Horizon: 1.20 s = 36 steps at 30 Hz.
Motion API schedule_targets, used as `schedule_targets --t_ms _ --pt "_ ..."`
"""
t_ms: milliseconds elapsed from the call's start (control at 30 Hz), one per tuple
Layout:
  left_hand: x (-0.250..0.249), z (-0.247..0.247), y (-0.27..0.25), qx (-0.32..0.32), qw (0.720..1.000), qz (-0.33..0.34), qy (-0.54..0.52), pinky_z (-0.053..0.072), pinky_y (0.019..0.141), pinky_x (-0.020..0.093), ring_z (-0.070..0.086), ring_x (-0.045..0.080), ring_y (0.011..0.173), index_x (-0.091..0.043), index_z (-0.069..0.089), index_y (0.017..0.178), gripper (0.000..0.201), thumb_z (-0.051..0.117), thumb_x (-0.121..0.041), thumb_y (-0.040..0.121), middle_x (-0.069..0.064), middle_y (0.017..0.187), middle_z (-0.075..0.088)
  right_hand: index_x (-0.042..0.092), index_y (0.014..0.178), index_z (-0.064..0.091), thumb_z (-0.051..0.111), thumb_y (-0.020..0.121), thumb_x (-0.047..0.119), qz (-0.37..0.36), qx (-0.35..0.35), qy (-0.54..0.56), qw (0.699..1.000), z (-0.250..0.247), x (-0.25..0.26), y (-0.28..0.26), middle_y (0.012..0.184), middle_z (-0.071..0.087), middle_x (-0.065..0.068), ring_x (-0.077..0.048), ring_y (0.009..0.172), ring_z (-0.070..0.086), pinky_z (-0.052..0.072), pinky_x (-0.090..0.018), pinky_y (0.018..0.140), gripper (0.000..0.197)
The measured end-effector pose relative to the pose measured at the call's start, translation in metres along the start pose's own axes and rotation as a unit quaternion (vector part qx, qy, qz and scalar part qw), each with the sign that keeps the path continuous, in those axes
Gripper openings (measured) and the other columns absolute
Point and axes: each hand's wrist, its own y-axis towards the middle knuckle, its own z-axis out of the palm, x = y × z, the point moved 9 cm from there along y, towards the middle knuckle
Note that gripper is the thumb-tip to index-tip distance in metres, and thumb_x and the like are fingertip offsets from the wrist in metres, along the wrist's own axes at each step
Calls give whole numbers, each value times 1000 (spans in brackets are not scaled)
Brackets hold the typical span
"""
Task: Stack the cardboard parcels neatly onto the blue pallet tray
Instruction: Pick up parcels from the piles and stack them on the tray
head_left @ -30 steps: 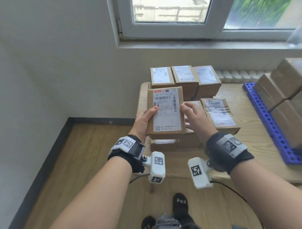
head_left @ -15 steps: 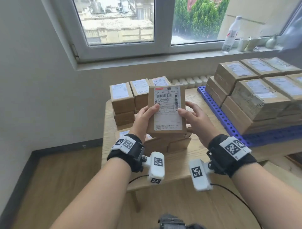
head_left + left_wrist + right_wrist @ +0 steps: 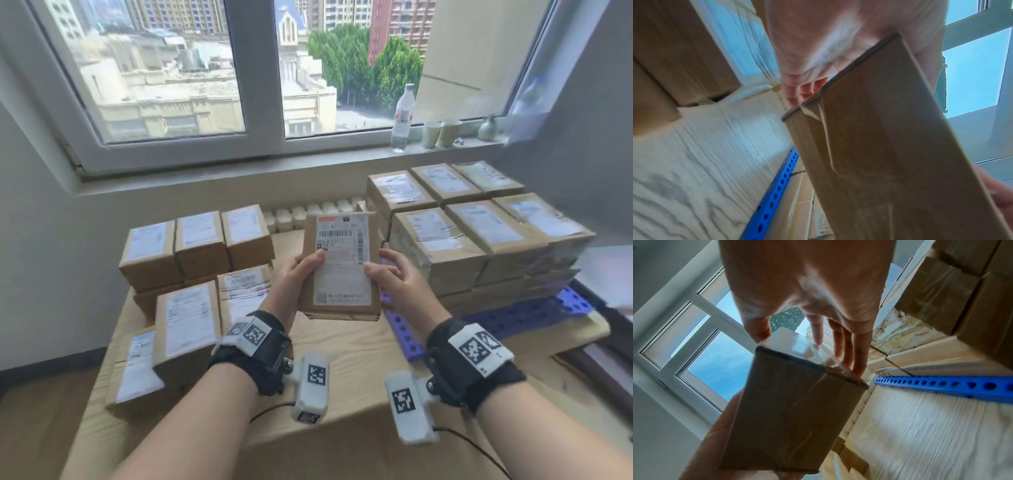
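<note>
I hold a brown cardboard parcel (image 3: pixel 342 263) with a white barcode label between both hands, above the table. My left hand (image 3: pixel 301 274) grips its left edge, thumb on the label. My right hand (image 3: pixel 387 274) grips its right edge, thumb on top and fingers along the side. The blue pallet tray (image 3: pixel 513 318) lies just right of the parcel, with stacked parcels (image 3: pixel 479 233) in several layers on it. In the left wrist view the parcel (image 3: pixel 890 146) fills the frame under my palm. In the right wrist view my fingers (image 3: pixel 846 350) lie on the parcel (image 3: pixel 793 410), the tray's edge (image 3: pixel 941 386) beside it.
Loose parcels (image 3: pixel 195 246) are piled on the left half of the wooden table (image 3: pixel 342 359). A water bottle (image 3: pixel 402 116) and cups (image 3: pixel 442 133) stand on the window sill behind. The tray's front strip shows bare blue.
Both hands have carried the parcel to the right, away from the loose pile and up next to the stack on the blue tray. My view has swung right and upward.
</note>
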Motion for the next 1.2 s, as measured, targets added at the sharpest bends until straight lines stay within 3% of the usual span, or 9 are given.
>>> schedule_targets --t_ms 167,300,367,433,567,667,800,900,1200 --pt "8 63 33 -10 1000 5 -23 47 100 59 66 37 109 -10 61 124 69 74 -53 71 16 118 69 38 128 45 71 60 55 7 28 -32 999 -65 0 19 127 59 -5 -20 111 63 58 -47 85 75" --pt "7 103 56 -35 999 -1 -33 48 99 57 67 35 108 -10 61 123 74 75 -55 65 14 116 71 26 136 43 65 91 25 -2 34 -43 998 -105 10 34 113 67 -3 -18 95 69 58 -48 80 50" --pt "2 118 67 -44 999 2 -22 51 96 52 67 35 108 -12 63 122 72 72 -57 66 13 115 71 25 133 42 60 94 20 -9 32 -38 999 -122 18 44 107 68 1 -13 89 69 58 -35 71 43" --pt "-7 134 81 -47 999 8 -15 54 91 47 67 34 108 -14 64 122 64 65 -54 73 11 115 72 28 130 41 58 95 24 -19 29 -45 998 -137 28 55 103 66 6 -10 89 67 57 -30 71 40" --pt "-22 154 109 -47 998 28 -7 52 90 48 66 35 110 -13 60 126 59 60 -48 78 12 116 71 29 126 43 59 94 30 -21 12 -42 999 -158 43 83 104 66 7 -13 98 65 55 -43 89 36" --pt "-27 168 138 -42 998 38 0 53 85 45 67 33 107 -12 60 125 46 57 -41 90 14 117 70 25 125 46 64 89 35 -17 0 -41 999 -172 54 110 109 67 0 -21 101 66 53 -50 93 41" --pt "-32 181 181 -36 999 36 16 54 70 33 68 26 96 -11 62 123 38 51 -36 97 15 117 70 25 124 47 60 93 30 -20 -1 -54 998 -188 65 150 109 67 -2 -20 96 68 56 -47 88 34" --pt "-37 184 214 -42 999 24 24 52 68 32 67 25 97 -13 62 123 40 54 -40 94 13 116 70 22 128 46 57 95 28 -13 10 -54 998 -195 74 181 108 66 -2 -19 95 67 57 -42 84 36" --pt "-58 178 278 -55 998 21 36 50 51 19 66 17 81 -12 58 120 27 48 -29 100 9 106 69 18 133 49 55 96 35 -6 29 -55 998 -191 85 258 110 66 -4 -17 92 68 54 -31 66 41"
